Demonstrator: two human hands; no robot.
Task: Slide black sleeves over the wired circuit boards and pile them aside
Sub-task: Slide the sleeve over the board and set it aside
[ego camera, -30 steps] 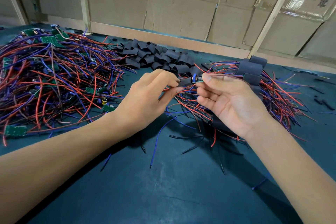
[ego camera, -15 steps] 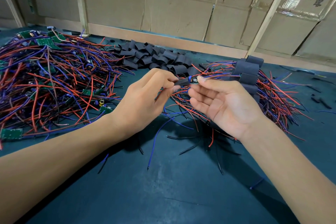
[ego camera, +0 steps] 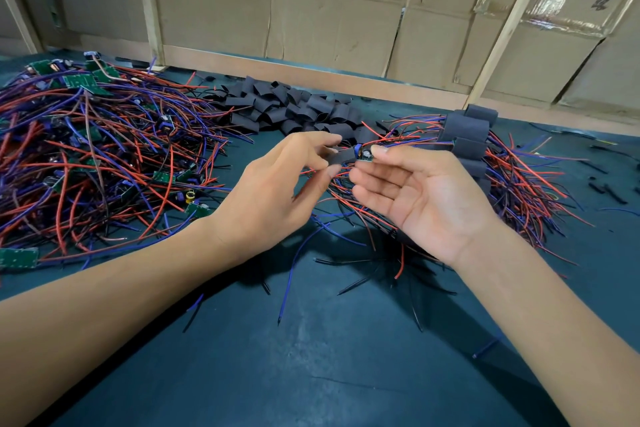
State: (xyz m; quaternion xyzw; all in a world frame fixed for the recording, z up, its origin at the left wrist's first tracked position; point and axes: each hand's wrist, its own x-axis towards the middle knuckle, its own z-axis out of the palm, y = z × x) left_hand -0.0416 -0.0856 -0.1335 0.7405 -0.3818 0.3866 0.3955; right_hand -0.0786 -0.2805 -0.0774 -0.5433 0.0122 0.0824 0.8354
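Observation:
My left hand [ego camera: 277, 191] pinches a black sleeve [ego camera: 341, 157] between thumb and forefinger above the table's middle. My right hand [ego camera: 422, 198], palm up, pinches the end of a small green circuit board [ego camera: 364, 153] with a blue part on it; the board's near end sits inside the sleeve. Its red, blue and black wires hang down between my hands. A heap of empty black sleeves [ego camera: 294, 109] lies behind my hands. A tangle of bare wired boards [ego camera: 93, 152] covers the left. Sleeved boards [ego camera: 467, 135] with fanned wires lie stacked at the right.
The work surface is a dark green mat [ego camera: 329, 357]. A wooden ledge [ego camera: 311, 74] and cardboard wall close off the back. Small black offcuts [ego camera: 604, 189] lie scattered at the far right.
Both hands have stayed close together over the mat's middle. The sleeve sits a little further onto the board, whose green end and blue part show more clearly at my right fingertips.

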